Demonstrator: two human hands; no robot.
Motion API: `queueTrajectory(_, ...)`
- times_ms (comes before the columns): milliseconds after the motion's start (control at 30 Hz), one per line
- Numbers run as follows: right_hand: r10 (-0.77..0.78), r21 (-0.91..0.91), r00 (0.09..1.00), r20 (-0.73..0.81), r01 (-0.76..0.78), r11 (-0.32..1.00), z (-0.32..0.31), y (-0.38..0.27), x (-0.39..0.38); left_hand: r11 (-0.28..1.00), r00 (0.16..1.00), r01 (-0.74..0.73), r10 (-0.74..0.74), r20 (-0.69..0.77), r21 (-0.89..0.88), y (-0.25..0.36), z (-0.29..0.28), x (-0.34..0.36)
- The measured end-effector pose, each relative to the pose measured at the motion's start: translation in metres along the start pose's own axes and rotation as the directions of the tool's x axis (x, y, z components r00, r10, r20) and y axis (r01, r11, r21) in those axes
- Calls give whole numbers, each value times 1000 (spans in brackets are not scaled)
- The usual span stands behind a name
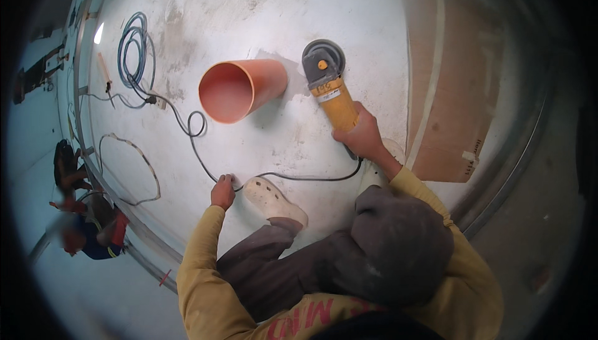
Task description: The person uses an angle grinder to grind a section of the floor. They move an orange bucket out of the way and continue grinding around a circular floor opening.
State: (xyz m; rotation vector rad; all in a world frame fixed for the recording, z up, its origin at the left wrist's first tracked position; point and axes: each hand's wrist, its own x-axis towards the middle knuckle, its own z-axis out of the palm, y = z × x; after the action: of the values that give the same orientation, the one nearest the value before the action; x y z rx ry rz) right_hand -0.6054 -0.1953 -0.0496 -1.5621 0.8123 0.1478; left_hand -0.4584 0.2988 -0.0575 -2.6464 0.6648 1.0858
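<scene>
My right hand [364, 133] is wrapped round the yellow body of an angle grinder [336, 100], whose grey head and round dark disc point away from me. From its rear end a black power cord [299, 179] curves left across the pale floor. Beside my left shoe, my left hand [223, 192] is closed with its fingers on that cord. An orange plastic pipe section [268, 81] lies between the grinder and the coiled cable, its open end turned toward the left.
A coiled blue extension cable [132, 47] lies at the far left, joined to the cord near a dark plug [151, 99]. A thin hose loop [156, 181] is nearer. Brown cardboard [451, 85] covers floor at right. Beyond a metal rail [146, 240], a person [99, 231] is at the lower left.
</scene>
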Motion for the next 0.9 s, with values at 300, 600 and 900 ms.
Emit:
queueTrajectory(300,28,1,996,90,-28,1000,1,5,5,178,985,-173,12,-173,-969,320,-88,48)
queueTrajectory(600,79,-105,990,113,-67,992,-7,1,21,-276,995,85,-24,95,-957,395,-118,88)
queueTrajectory(900,52,-112,991,125,-38,993,1,-2,33,-189,989,35,-134,61,-981,388,-107,105)
